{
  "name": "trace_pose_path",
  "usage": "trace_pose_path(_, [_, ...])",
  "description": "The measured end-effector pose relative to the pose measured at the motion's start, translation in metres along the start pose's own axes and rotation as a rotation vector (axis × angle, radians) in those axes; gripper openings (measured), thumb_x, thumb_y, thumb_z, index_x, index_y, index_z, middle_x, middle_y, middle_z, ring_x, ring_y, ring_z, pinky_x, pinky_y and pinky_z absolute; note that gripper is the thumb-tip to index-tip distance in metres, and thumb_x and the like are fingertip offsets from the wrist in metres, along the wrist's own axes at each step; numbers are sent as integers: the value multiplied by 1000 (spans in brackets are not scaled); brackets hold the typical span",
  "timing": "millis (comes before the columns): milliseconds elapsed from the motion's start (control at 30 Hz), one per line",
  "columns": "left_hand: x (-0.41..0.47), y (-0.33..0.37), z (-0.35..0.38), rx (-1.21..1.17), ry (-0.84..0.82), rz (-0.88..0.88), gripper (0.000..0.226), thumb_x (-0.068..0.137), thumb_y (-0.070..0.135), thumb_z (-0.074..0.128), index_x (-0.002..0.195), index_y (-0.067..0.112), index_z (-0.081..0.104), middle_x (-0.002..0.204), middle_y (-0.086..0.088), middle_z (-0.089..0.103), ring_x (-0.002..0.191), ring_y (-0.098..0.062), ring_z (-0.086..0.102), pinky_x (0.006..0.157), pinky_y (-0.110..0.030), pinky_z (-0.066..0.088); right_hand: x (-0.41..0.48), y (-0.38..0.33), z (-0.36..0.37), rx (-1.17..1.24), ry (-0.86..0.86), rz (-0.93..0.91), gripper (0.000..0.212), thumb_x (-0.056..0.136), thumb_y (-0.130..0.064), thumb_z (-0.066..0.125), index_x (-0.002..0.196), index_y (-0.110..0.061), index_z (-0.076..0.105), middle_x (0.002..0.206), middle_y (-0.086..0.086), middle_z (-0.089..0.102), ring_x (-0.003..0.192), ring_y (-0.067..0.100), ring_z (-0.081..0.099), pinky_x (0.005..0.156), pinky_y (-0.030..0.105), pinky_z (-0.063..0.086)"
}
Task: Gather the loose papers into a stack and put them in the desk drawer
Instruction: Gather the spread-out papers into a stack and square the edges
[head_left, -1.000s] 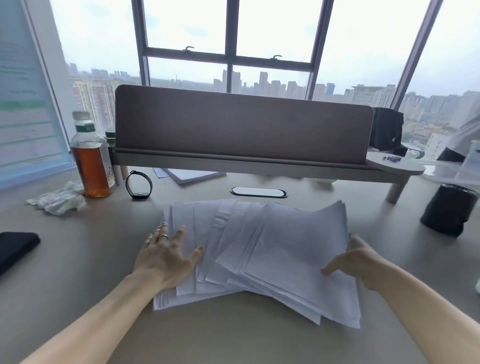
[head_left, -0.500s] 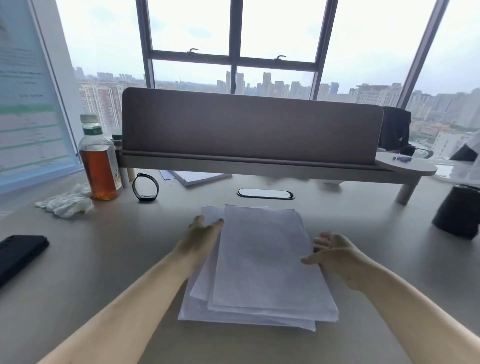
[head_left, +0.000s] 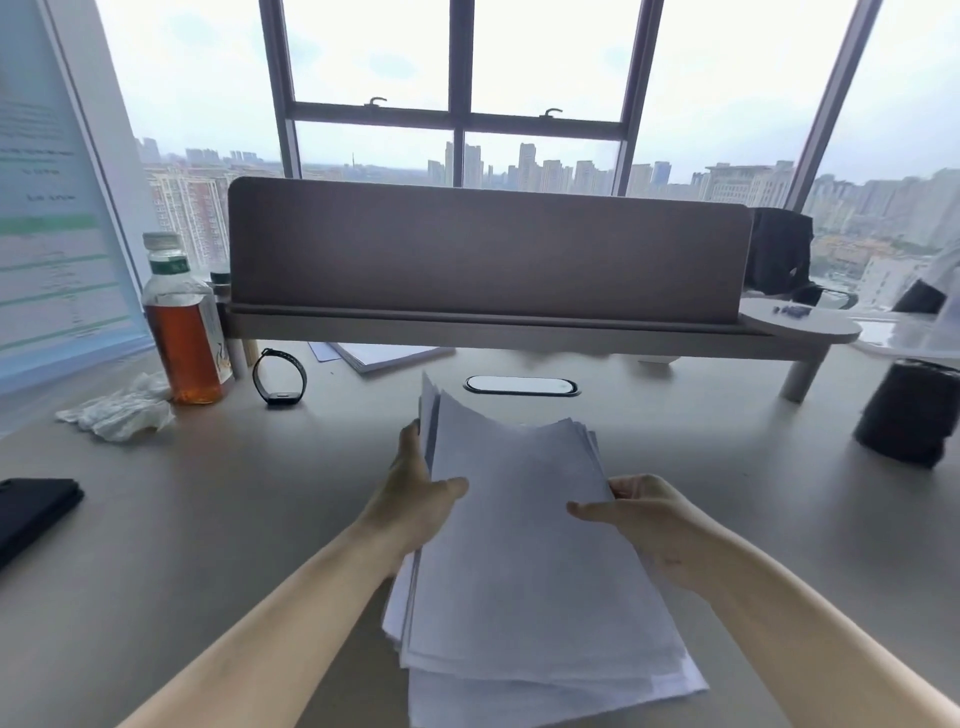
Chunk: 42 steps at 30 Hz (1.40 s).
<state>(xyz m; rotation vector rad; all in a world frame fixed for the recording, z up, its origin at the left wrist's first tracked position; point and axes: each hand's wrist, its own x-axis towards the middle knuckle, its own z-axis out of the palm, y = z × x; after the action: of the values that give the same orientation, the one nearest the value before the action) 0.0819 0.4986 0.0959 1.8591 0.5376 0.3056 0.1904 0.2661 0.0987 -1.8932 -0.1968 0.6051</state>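
A: Both hands are pinching the papers (head_left: 530, 530) by the long sides: left hand (head_left: 415, 499) with thumb over the top sheet, right hand (head_left: 644, 519) likewise. The stack is tilting up off the worktop (head_left: 208, 545), near end sagging.

B: Edges are fanning at the near corners. Advice: tap the short edge on the worktop to square it, gripping loosely.

A: Noted. No drawer is showing anywhere. Fingers under the sheets are hidden, and the print is illegible.

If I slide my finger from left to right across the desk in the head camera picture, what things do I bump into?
black phone → crumpled tissue → tea bottle → watch band → left hand → paper stack → right hand → black cylinder
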Motion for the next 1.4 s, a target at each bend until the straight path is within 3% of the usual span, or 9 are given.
trace_pose_path(167, [-10, 0, 3, 14, 101, 204, 75, 88, 14, 71, 151, 31, 33, 124, 14, 61, 116, -20, 64, 85, -29, 53, -4, -4, -3, 85, 1, 3, 40, 74, -24, 89, 105, 1, 82, 102, 26, 81, 98, 48, 76, 91, 61, 59])
trace_pose_path(300, [-29, 33, -5, -69, 149, 486, 78, 93, 16, 71, 156, 35, 31, 141, 14, 62, 127, -6, 63, 104, -29, 54, -10, -16, -3, 274, 94, -119, 53, 74, -44, 86, 116, -17, 69, 101, 8, 81, 84, 28, 79, 74, 33, 63])
trace_pose_path(367, [-34, 59, -16, -142, 229, 597, 76, 94, 14, 72, 156, 31, 32, 134, 10, 68, 118, -4, 68, 97, -24, 57, -17, -33, -5, 441, 100, -266, 61, 73, -42, 83, 126, -16, 67, 104, 5, 83, 89, 24, 81, 84, 37, 62])
trace_pose_path(500, [-38, 94, -35, -143, 215, 766, 49, 98, 10, 67, 141, 22, 48, 123, 17, 70, 117, -2, 67, 93, -20, 52, -47, -76, -6, 391, 268, -677, 29, 91, -25, 73, 120, -22, 70, 117, 8, 79, 108, 27, 75, 100, 50, 56])
trace_pose_path(700, [-38, 76, -33, -255, 277, 699, 48, 95, 12, 71, 138, 20, 50, 113, 25, 72, 105, 5, 69, 83, -12, 53, -75, -73, 15, 158, 342, -851, 23, 100, -22, 61, 120, -32, 59, 112, -8, 74, 107, 11, 71, 92, 39, 58])
trace_pose_path(833, [-36, 60, -33, -352, 238, 565, 36, 94, 25, 73, 126, 20, 58, 108, 12, 77, 100, -14, 75, 84, -40, 63, -70, -72, 12, 322, 266, -788, 17, 99, -14, 62, 115, -22, 63, 112, 11, 76, 108, 35, 72, 91, 53, 58])
trace_pose_path(967, [-32, 58, -33, -429, 195, 495, 32, 87, 36, 73, 113, 19, 66, 110, -11, 76, 105, -35, 73, 93, -62, 57, -64, -63, 12, 305, 257, -731, 23, 97, -13, 67, 119, -16, 69, 111, 8, 80, 108, 33, 75, 91, 50, 60])
trace_pose_path(1200, [-28, 50, -27, -523, 129, 346, 34, 80, 26, 70, 113, 18, 68, 110, -7, 79, 113, -37, 71, 95, -52, 55, -53, -46, 17, 418, 272, -631, 20, 97, -12, 64, 117, -13, 64, 106, 13, 80, 103, 40, 75, 90, 58, 57])
trace_pose_path(1400, [-37, 48, -22, -364, 81, 391, 36, 101, 3, 51, 123, 25, 67, 118, 5, 79, 115, -17, 72, 104, -49, 53, -50, -44, 29, 277, 352, -681, 25, 99, -3, 57, 115, -22, 63, 104, -8, 80, 96, 10, 76, 91, 44, 59])
